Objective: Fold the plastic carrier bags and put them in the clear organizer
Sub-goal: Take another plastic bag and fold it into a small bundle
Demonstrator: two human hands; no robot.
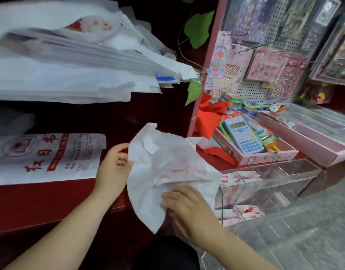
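I hold a crumpled white carrier bag (164,162) with faint red print in front of me, above the edge of a red shelf. My left hand (114,168) grips its left edge. My right hand (185,207) pinches its lower right part. To the right stands the clear organizer (271,184), with several folded bags (245,211) inside its compartments. A flat white bag (49,154) with red characters lies on the red shelf to the left. A thick stack of white bags (70,61) rests on the shelf above.
A pink tray (265,154) holding a blue calculator (243,133) sits behind the organizer. Red cloth (208,115) lies beside it. A pegboard (265,61) with sticker packs rises at the right, and green leaves (199,28) hang near its frame.
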